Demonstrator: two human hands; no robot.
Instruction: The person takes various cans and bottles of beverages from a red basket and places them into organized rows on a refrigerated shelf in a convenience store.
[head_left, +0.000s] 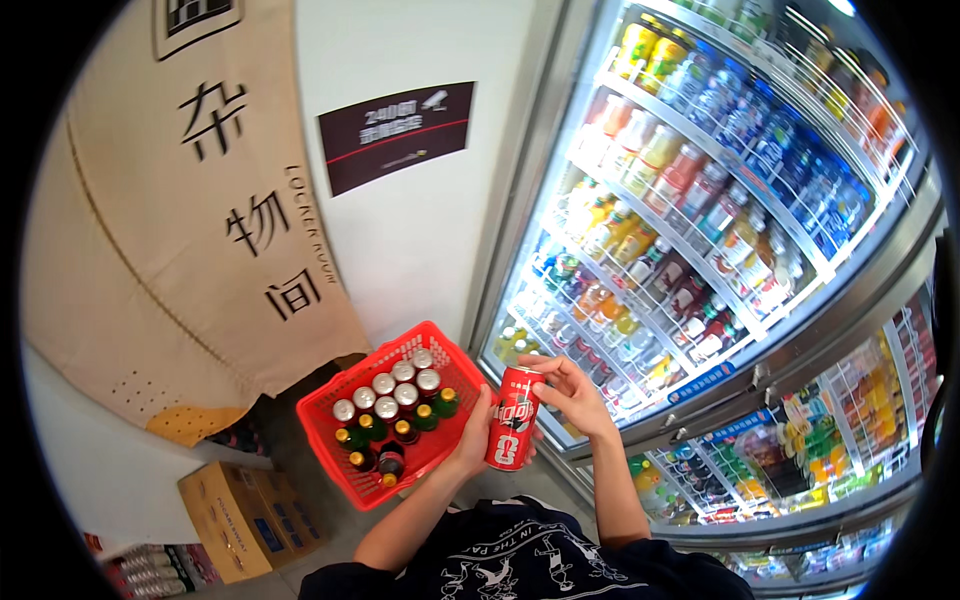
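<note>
A red slim drink can (514, 420) is held upright in front of my chest. My left hand (477, 435) is wrapped around its lower part. The fingers of my right hand (566, 394) touch the can near its top rim. To the left, a red plastic shopping basket (315, 409) holds several cans with silver tops (406, 394) in rows, and several glass bottles with yellow caps (424, 416) beside them. The basket's right side is close to my left wrist; what carries the basket is hidden.
Glass-door drinks fridges (540, 180) with stocked shelves line the right. A cloth curtain (180, 247) hangs at the left, beside a white wall bearing a dark sign (397, 139). Cardboard boxes (225, 517) and packed drinks (154, 574) stand on the floor, lower left.
</note>
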